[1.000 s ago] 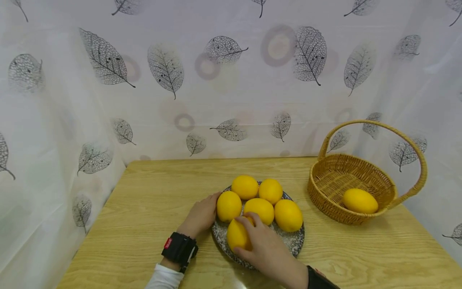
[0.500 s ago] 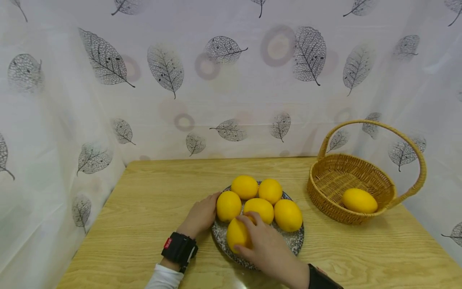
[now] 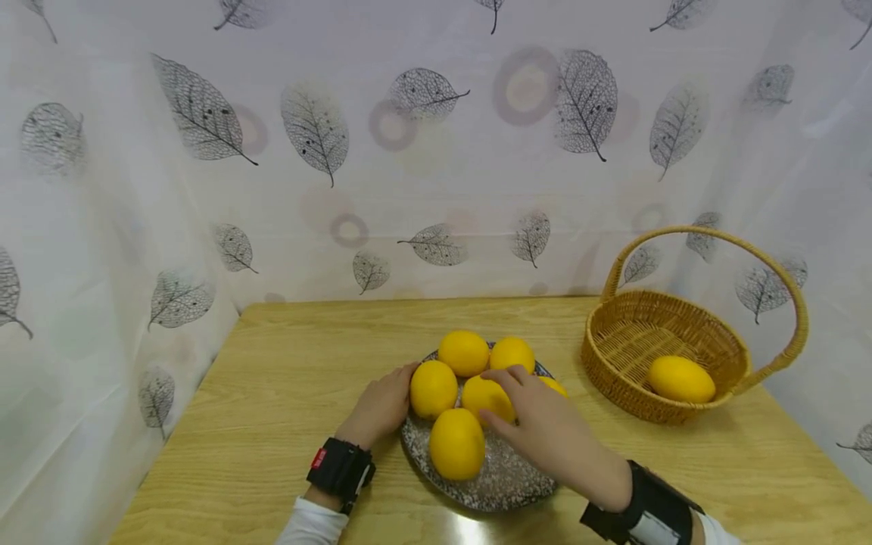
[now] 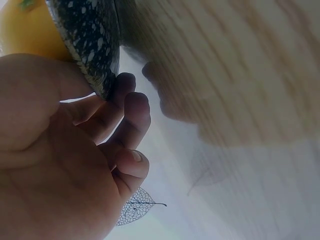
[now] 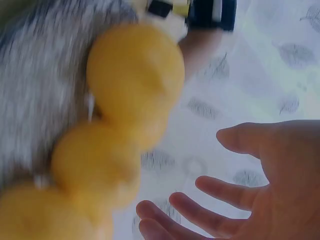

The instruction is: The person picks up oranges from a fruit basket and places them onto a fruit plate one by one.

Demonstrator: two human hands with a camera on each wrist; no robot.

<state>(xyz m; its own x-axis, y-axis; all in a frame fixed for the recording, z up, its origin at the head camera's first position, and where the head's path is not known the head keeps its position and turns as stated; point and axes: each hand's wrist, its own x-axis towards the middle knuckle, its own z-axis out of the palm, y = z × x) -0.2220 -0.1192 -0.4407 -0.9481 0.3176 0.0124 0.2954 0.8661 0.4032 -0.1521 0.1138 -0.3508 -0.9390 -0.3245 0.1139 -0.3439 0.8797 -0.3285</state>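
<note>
A speckled dark plate [image 3: 511, 473] on the table bears several yellow lemons. My left hand [image 3: 383, 401] grips its left rim; in the left wrist view the thumb lies over the plate's edge [image 4: 92, 42] and fingers reach beneath. Over the plate's right side hovers my right hand [image 3: 548, 428], fingers spread and holding nothing. It partly covers the middle lemon [image 3: 482, 401] and the right lemon [image 3: 553, 385]. The front lemon [image 3: 457, 445] lies apart from the fingers. In the right wrist view, my right hand [image 5: 270, 185] is away from the blurred lemons [image 5: 135, 70].
Right of the plate stands a wicker basket [image 3: 616, 382] with a tall arched handle [image 3: 722, 236]. One lemon [image 3: 681, 379] lies inside it. A leaf-patterned curtain [image 3: 436, 174] hangs behind the wooden table [image 3: 306, 341].
My right hand has let go of the front lemon and moved up and right. That lemon stays on the plate. My left hand keeps its place on the rim.
</note>
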